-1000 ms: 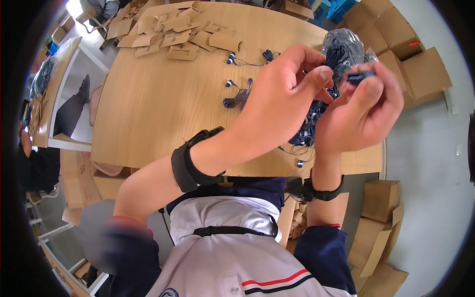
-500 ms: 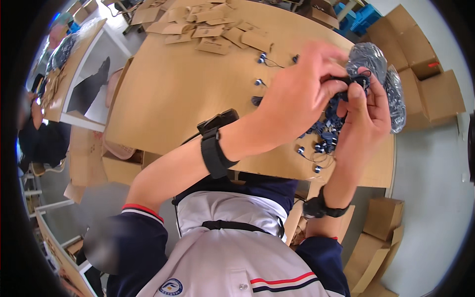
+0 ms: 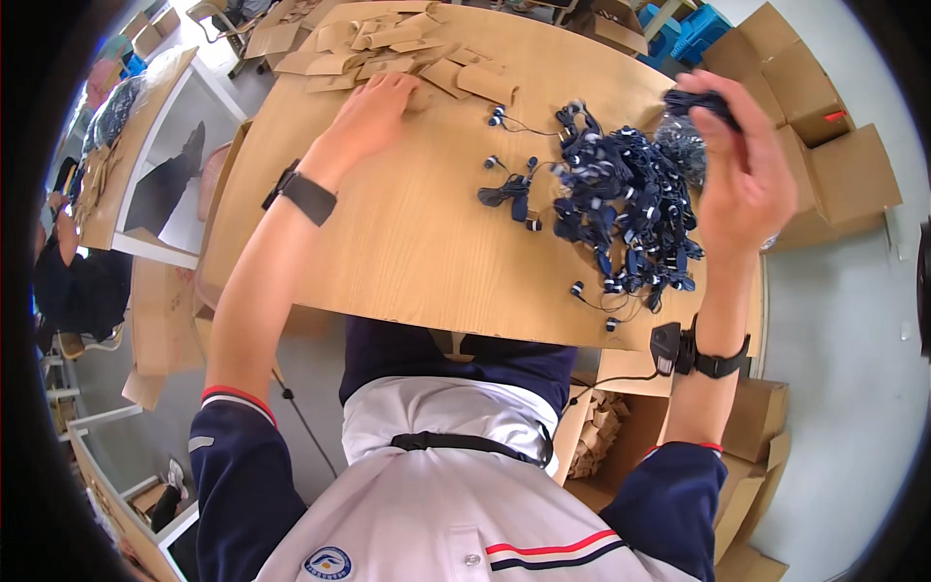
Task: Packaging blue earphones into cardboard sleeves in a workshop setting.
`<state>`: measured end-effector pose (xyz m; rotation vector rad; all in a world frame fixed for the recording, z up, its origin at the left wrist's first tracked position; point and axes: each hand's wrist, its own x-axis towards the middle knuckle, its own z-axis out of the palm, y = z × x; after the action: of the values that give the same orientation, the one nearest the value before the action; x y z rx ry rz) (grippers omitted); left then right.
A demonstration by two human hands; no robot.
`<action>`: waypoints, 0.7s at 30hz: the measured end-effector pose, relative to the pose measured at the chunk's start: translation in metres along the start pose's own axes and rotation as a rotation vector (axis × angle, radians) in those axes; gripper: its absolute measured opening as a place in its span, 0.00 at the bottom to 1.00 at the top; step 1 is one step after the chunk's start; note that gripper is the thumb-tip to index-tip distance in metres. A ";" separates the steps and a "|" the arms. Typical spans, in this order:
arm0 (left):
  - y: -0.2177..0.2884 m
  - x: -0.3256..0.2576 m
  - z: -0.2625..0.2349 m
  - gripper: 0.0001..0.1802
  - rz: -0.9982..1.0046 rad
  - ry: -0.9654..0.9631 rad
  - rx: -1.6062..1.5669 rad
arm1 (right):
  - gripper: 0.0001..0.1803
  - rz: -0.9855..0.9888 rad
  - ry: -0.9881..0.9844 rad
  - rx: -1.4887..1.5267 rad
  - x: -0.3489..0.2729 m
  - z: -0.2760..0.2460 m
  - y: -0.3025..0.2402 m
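Observation:
My right hand [image 3: 745, 184] is raised at the right side of the table, its fingers closed round a dark coiled earphone cable [image 3: 700, 101]. Below and left of it lies a tangled heap of dark blue earphones [image 3: 626, 194] with white-and-blue earbuds. A few loose earphones [image 3: 497, 194] lie just left of the heap. At the far left of the table, my left hand [image 3: 373, 114] reaches with fingers stretched over the near edge of a pile of brown cardboard sleeves [image 3: 388, 37]. Its fingertips touch a sleeve, partly hidden under them.
A clear plastic bag [image 3: 681, 145] sits behind the heap, partly covered by my right hand. Cardboard boxes [image 3: 824, 97] stand beyond the table's right edge. An open carton [image 3: 630, 436] with brown paper pieces is below the near edge. Another person sits at a table [image 3: 145, 145] to the left.
My hands were together over the earphones at the right and have parted. The left hand has moved far left to the sleeves; the right has kept the earphone cable, shifting slightly right.

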<state>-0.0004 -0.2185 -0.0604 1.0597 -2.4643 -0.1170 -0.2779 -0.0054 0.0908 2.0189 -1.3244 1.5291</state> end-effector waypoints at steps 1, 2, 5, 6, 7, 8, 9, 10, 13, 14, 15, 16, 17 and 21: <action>0.000 -0.003 0.001 0.23 0.043 -0.014 0.083 | 0.11 -0.071 -0.022 -0.029 0.002 0.000 0.002; 0.003 -0.004 -0.002 0.23 0.046 -0.015 0.074 | 0.11 -0.069 -0.027 -0.037 0.005 0.000 0.004; 0.008 -0.007 -0.011 0.20 -0.012 -0.049 0.096 | 0.13 -0.204 0.111 0.073 0.018 0.003 -0.002; 0.009 -0.009 -0.011 0.19 -0.027 0.020 0.059 | 0.13 -0.203 0.106 0.076 0.019 0.005 -0.003; 0.011 -0.010 -0.012 0.18 -0.044 0.089 0.022 | 0.13 -0.212 -0.013 0.006 0.020 0.006 -0.003; 0.017 -0.010 -0.016 0.18 -0.047 0.087 0.020 | 0.13 -0.222 -0.132 -0.066 0.020 0.008 -0.003; 0.027 -0.009 -0.025 0.19 -0.129 0.049 -0.016 | 0.13 -0.222 -0.136 -0.065 0.020 0.009 -0.003; 0.035 -0.010 -0.033 0.21 -0.211 0.011 -0.052 | 0.13 -0.169 -0.046 0.012 0.021 0.011 -0.003; 0.051 -0.017 -0.044 0.25 -0.164 0.029 -0.218 | 0.13 -0.235 0.008 -0.009 0.025 0.015 0.001; 0.054 -0.020 -0.047 0.25 -0.170 0.032 -0.217 | 0.13 -0.238 0.005 -0.004 0.025 0.015 -0.001; 0.058 -0.023 -0.050 0.25 -0.167 -0.005 -0.332 | 0.14 -0.238 -0.014 -0.106 0.025 0.013 -0.004; 0.062 -0.027 -0.054 0.25 -0.163 -0.042 -0.446 | 0.14 -0.237 -0.032 -0.209 0.026 0.013 -0.006; 0.073 -0.028 -0.060 0.25 -0.154 -0.040 -0.454 | 0.13 -0.036 0.183 0.167 0.029 0.015 -0.005; 0.112 -0.055 -0.088 0.23 -0.144 -0.118 -1.031 | 0.13 -0.192 0.224 0.036 0.039 0.007 -0.021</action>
<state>-0.0041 -0.0927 0.0257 0.7334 -1.9322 -1.3432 -0.2564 -0.0178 0.1282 1.8693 -0.9945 1.6419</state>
